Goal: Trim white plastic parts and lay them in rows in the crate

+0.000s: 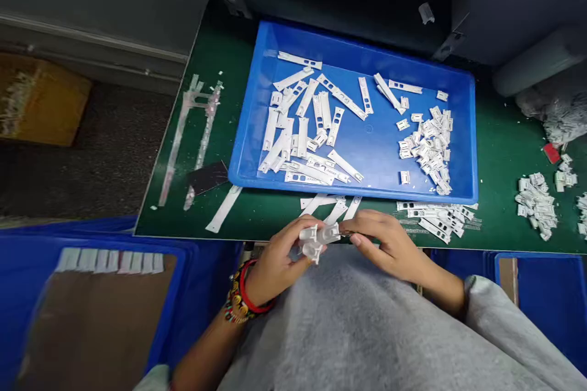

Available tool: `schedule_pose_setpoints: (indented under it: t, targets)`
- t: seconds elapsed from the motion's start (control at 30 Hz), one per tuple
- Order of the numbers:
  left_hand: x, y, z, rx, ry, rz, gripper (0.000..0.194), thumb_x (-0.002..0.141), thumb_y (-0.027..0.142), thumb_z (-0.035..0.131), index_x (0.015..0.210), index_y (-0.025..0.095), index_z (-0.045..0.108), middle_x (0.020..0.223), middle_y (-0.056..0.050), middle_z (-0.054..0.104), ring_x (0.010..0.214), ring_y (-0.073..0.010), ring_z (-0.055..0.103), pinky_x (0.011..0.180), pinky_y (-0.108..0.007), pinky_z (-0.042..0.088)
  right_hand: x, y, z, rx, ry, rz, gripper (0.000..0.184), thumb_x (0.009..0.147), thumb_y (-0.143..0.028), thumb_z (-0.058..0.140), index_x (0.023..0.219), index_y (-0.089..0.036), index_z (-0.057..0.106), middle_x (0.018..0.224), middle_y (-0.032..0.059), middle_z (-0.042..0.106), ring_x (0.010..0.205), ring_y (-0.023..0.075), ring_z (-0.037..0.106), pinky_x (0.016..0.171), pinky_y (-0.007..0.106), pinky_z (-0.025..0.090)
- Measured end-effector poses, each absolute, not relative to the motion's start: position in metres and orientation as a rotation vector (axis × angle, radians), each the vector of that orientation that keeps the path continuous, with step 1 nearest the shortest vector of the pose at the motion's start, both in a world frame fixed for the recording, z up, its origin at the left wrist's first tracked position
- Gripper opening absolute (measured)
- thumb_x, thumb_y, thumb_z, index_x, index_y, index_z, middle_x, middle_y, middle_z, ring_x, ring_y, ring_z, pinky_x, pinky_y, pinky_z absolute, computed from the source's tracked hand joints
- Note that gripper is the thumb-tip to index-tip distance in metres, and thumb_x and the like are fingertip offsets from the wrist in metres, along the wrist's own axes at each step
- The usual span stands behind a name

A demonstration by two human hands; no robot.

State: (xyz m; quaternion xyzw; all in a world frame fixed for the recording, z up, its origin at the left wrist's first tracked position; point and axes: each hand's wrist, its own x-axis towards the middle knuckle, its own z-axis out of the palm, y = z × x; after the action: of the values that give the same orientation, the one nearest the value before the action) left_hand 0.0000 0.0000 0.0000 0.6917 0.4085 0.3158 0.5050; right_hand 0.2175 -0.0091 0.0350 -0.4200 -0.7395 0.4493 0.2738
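My left hand grips a cluster of white moulded plastic parts just above my lap, at the front edge of the green mat. My right hand comes in from the other side, its thumb and forefinger pinching the cluster's right end. Loose white plastic strips lie on the mat just beyond my fingers. A heap of small white parts sits to the right of them. Beyond these stands a blue tray holding long white strips and small white pieces.
A green-topped bench carries more white heaps at right and plastic runners at left. A red object lies at far right. Blue bins stand below the bench edge at left, and a cardboard box sits on the floor.
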Motion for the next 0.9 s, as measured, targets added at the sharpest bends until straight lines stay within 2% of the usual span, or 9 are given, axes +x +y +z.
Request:
schedule_pose_setpoints:
  t: [0.27,0.37,0.47,0.57,0.7,0.8,0.9]
  targets:
    - [-0.005,-0.008,-0.002,1.477,0.956,0.718,0.018,0.085,0.028,0.061,0.099,0.017,0.062,0.089,-0.007,0.068,0.078,-0.0185,0.065,0.070,-0.027,0.052,0.213,-0.009,0.028,-1.395,-2.004,0.782,0.022,0.098,-0.028,0.049,0.113,-0.022,0.065,0.086,0.0052,0.062,0.082,0.0196,0.057,0.072,0.033,0.044]
    - [0.000,-0.009,-0.001,1.216,0.847,0.682,0.026,0.091,0.038,0.053,0.100,0.015,0.061,0.078,-0.006,0.066,0.063,-0.0146,0.061,0.061,-0.027,0.050,0.212,-0.009,0.030,-1.353,-1.954,0.855,0.025,0.100,-0.023,0.043,0.118,-0.022,0.060,0.098,0.0072,0.064,0.092,0.0201,0.059,0.079,0.033,0.047]
    - [0.004,-0.011,-0.002,0.941,0.775,0.629,0.038,0.093,0.048,0.048,0.099,0.012,0.061,0.070,-0.004,0.063,0.050,-0.0113,0.056,0.050,-0.025,0.046,0.211,-0.010,0.031,-1.339,-1.943,0.964,0.029,0.101,-0.022,0.035,0.120,-0.021,0.057,0.093,0.0064,0.064,0.085,0.0184,0.060,0.074,0.031,0.049]
    - [0.006,-0.012,-0.005,0.787,0.786,0.602,0.041,0.090,0.051,0.053,0.097,0.011,0.061,0.066,-0.002,0.063,0.045,-0.0101,0.054,0.044,-0.023,0.043,0.210,-0.011,0.031,-1.341,-1.926,1.024,0.029,0.101,-0.022,0.033,0.118,-0.020,0.057,0.089,0.0053,0.065,0.079,0.0175,0.061,0.071,0.030,0.050]
    - [0.007,-0.010,-0.005,0.731,0.836,0.596,0.042,0.087,0.052,0.058,0.094,0.011,0.061,0.064,-0.002,0.064,0.042,-0.0094,0.054,0.040,-0.021,0.041,0.207,-0.011,0.028,-1.348,-1.877,1.089,0.028,0.099,-0.023,0.038,0.121,-0.021,0.055,0.104,0.0072,0.068,0.087,0.0185,0.064,0.077,0.031,0.051]
    - [0.009,-0.007,-0.004,0.692,0.861,0.551,0.043,0.084,0.055,0.060,0.084,0.012,0.059,0.062,-0.002,0.064,0.038,-0.0100,0.055,0.036,-0.020,0.040,0.204,-0.008,0.023,-1.352,-1.852,1.162,0.035,0.096,-0.025,0.046,0.130,-0.023,0.050,0.116,0.0081,0.065,0.094,0.0203,0.064,0.081,0.033,0.052]
    - [0.011,-0.006,-0.004,0.659,0.902,0.490,0.046,0.082,0.058,0.061,0.078,0.013,0.057,0.058,-0.003,0.064,0.037,-0.0120,0.056,0.034,-0.020,0.040,0.201,-0.004,0.014,-1.327,-1.807,1.263,0.035,0.095,-0.024,0.048,0.130,-0.025,0.053,0.117,0.0073,0.065,0.104,0.0213,0.062,0.087,0.034,0.050]
